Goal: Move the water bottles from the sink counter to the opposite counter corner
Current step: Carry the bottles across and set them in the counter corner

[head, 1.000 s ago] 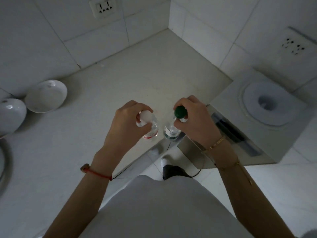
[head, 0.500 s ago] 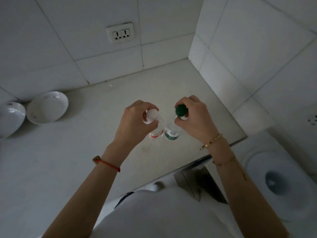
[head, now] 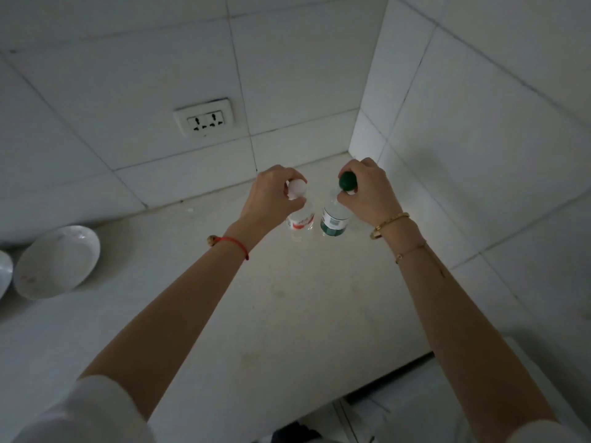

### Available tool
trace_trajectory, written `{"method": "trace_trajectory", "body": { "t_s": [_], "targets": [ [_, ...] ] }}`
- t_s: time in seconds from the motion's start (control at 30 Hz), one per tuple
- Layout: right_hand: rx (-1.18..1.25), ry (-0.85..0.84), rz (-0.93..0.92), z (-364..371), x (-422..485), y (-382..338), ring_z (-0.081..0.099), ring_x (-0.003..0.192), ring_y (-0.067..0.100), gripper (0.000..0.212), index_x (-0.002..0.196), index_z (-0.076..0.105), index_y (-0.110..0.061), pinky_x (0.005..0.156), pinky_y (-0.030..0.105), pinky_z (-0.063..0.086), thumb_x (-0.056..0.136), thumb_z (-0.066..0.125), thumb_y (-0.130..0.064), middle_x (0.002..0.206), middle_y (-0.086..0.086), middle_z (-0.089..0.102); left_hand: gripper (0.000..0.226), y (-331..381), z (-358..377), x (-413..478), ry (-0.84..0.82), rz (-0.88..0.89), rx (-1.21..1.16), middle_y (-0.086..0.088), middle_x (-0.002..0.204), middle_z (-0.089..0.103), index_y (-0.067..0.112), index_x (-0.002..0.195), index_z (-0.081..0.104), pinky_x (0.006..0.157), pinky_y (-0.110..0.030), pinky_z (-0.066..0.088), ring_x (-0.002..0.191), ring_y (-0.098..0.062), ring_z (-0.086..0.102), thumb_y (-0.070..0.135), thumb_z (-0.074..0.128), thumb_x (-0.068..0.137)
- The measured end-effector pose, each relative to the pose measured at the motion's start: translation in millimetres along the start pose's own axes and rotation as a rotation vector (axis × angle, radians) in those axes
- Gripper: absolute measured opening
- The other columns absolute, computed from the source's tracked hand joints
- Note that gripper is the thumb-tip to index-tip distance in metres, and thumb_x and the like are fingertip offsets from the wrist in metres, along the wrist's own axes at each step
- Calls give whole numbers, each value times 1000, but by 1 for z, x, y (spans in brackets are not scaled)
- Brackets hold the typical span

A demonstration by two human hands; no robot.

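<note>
Two white bowls (head: 57,262) sit at nine o'clock on the pale counter (head: 287,314), one cut off by the frame edge. At eleven o'clock a wall socket (head: 204,120) is set in the tiles. Near centre, the left hand (head: 271,196) curls its fingers around the neck of the white-capped bottle (head: 299,215), upright with a red label. Just beside it at one o'clock, the right hand (head: 367,195) pinches the green-capped bottle (head: 334,219) below its cap. Whether the bottles touch the counter is unclear; both are near the tiled corner.
</note>
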State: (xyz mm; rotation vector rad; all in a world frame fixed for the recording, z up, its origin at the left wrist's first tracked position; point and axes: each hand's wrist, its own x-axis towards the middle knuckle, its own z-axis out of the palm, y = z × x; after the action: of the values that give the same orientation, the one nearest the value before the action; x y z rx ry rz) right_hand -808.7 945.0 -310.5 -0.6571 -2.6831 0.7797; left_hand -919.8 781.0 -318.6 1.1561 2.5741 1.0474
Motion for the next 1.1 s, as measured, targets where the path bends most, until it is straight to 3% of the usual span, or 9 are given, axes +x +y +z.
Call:
{"method": "trace_trajectory", "body": {
  "t_s": [0.37,0.47,0.63,0.77,1.1],
  "targets": [
    [-61,8,55,17,135,62,56,100,31,34,110,55,-5,87,30,45,79,67,-12,114,19,54,29,-14,52,148,16,-2,28,1,96,66,19,97,70,67,-15,36,75,-10,54,18,80,69],
    [-88,13,53,17,164,73,56,102,33,35,111,54,-4,90,34,47,79,67,-11,115,20,54,29,-18,58,175,12,7,40,1,98,67,19,97,70,70,-18,39,76,-11,55,18,80,70],
    [-130,16,49,18,203,84,56,104,36,36,114,54,-3,93,38,47,80,64,-10,117,21,53,29,-23,69,214,-17,2,52,2,100,68,19,98,70,65,-10,36,75,-9,56,18,80,71],
    [-154,20,43,22,229,90,55,102,37,34,113,53,-3,90,38,46,81,62,-9,116,22,52,28,-25,78,238,-15,9,46,1,99,70,19,96,71,72,-21,47,77,-11,59,18,80,70],
    [-211,58,77,22,258,102,54,107,38,34,116,54,-1,92,37,46,83,60,-3,122,24,50,27,-28,88,274,6,31,42,-2,98,71,16,97,71,72,-21,47,79,-13,60,15,79,71]
  ]
}}
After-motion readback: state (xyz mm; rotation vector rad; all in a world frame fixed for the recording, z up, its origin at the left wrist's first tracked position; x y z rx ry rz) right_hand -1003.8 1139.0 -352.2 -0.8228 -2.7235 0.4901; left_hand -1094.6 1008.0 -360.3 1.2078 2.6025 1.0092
